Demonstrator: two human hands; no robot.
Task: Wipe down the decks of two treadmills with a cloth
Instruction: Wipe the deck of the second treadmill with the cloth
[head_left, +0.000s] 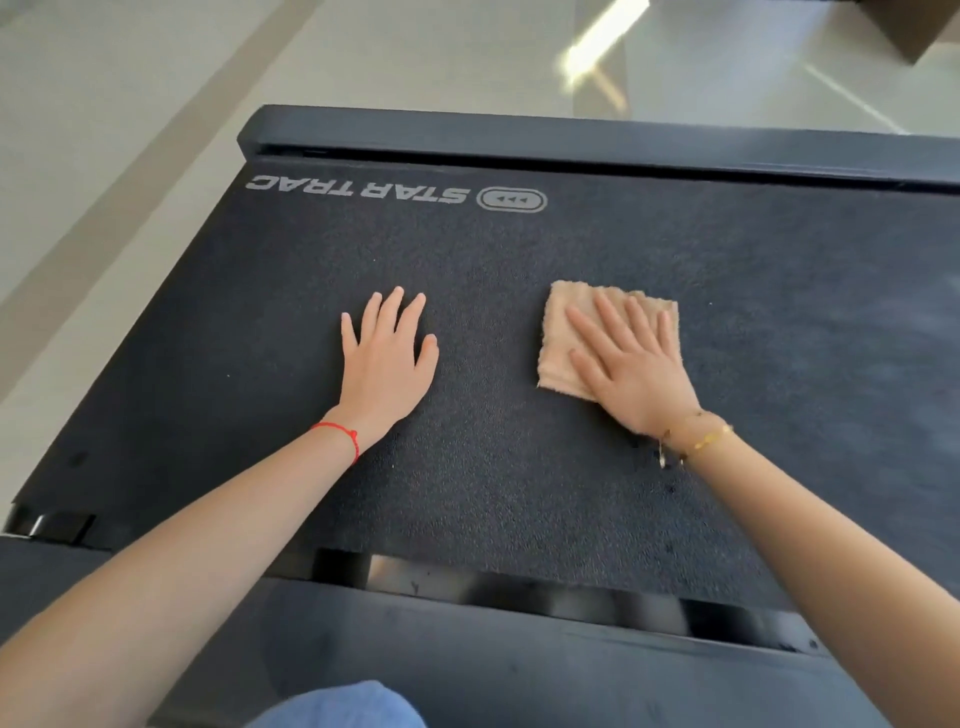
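Kneeling at the near edge: a blue-clad knee (343, 706), then the dark side rail (519, 670) along the treadmill deck (493, 467). Mid-deck: left hand (387, 364), red string (340, 434) at the wrist, fingers straight and spread, palm flat on the belt, holding nothing; right hand (631, 364), gold bracelet (693, 436) at the wrist, fingers straight and spread, pressing a tan folded cloth (558, 332) flat, well apart from the left. Far edge: STAR TRAC logo (363, 192) near the far-left corner, end cap (519, 135), pale floor (156, 62) beyond.
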